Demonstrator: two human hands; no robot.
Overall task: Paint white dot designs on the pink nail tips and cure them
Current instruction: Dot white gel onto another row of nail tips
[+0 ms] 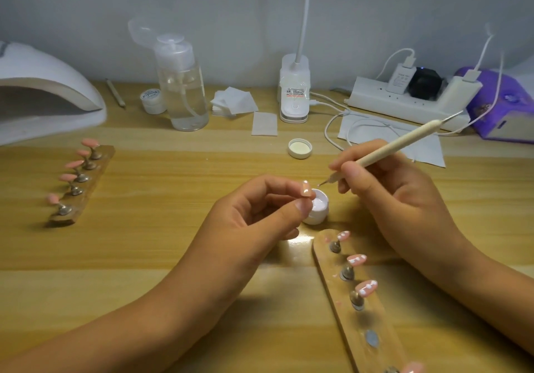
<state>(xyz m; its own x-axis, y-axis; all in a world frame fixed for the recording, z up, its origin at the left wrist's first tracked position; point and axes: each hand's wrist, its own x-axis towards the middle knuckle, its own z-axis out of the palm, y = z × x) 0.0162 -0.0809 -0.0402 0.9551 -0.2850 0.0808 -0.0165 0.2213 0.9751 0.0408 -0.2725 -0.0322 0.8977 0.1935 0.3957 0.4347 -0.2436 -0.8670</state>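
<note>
Pinched one tip (306,192) between thumb and forefinger of left hand (251,216), just over the open pot (319,210) at centre. Gripped tool (404,140) pen-fashion in right hand (390,199), point near the tip at its 2 o'clock, seemingly apart. Probably best loaded with a small bead of white, touched straight down and lifted cleanly, wrists braced on table (173,257). Noted three dotted tips (357,259) on board (332,283) at 5 o'clock, plain tips (73,164) at 9 o'clock, lamp (43,83) at 10 o'clock.
</note>
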